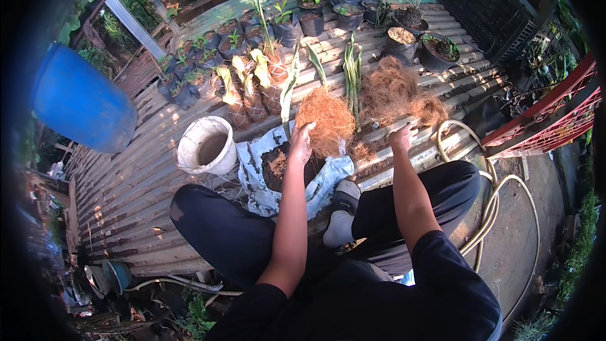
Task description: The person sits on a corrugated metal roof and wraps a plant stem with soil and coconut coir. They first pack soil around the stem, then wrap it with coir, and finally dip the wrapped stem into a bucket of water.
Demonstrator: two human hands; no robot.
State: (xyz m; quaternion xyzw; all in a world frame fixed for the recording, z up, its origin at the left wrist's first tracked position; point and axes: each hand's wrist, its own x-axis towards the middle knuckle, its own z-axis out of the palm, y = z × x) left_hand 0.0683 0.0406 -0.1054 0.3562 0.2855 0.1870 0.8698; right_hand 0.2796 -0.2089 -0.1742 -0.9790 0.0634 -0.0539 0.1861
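Note:
My left hand (pixel 301 144) grips a flat wad of brown coconut fibre (pixel 325 121) by its left edge, above an opened white sack (pixel 255 189) of dark soil (pixel 272 170). My right hand (pixel 403 138) reaches out near a smaller clump of fibre (pixel 428 109); whether its fingers touch any strands is unclear. Behind that lies a larger heap of loose fibre (pixel 390 83). Cut snake plant leaves (pixel 351 76) lie between the wad and the heap. Left of the wad, another variegated leaf (pixel 289 85) stands up behind the sack.
A white bucket (pixel 229 151) holding murky water stands left of the sack. Fibre-wrapped, string-tied plants (pixel 254 104) and black potted seedlings (pixel 286 31) stand beyond on corrugated sheeting (pixel 142 189). A blue barrel (pixel 83 99) is far left; a hose (pixel 492 203) and red crate (pixel 549 113) are at right.

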